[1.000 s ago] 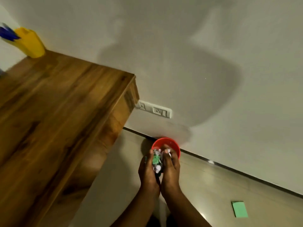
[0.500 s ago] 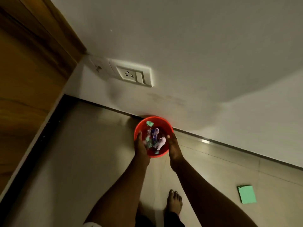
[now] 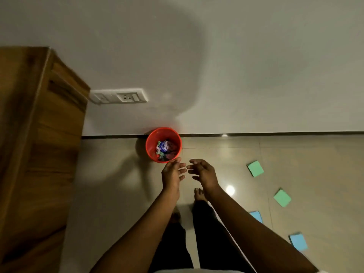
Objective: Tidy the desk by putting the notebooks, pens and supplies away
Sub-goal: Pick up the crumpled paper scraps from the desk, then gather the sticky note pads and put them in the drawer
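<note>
A: Where are the hands?

B: In the middle of the frame. The left hand [image 3: 173, 173] and the right hand [image 3: 203, 172] are both empty, fingers spread, palms turned to each other, not touching.

A: And the round red plastic bin [image 3: 152, 143]?

B: Just above the hands, on the floor by the wall. Crumpled paper scraps [image 3: 165, 148] lie inside. The left hand's fingertips are right at its rim.

A: What is left to pick up?

B: Four square sticky-note pads on the floor, at the right of the frame. Two green pads [image 3: 255, 168] are higher, two blue pads [image 3: 298, 241] are lower. The right hand is nearer, so I think it should reach right.

A: And the brown wooden bench [image 3: 29, 134]?

B: At the left edge.
</note>
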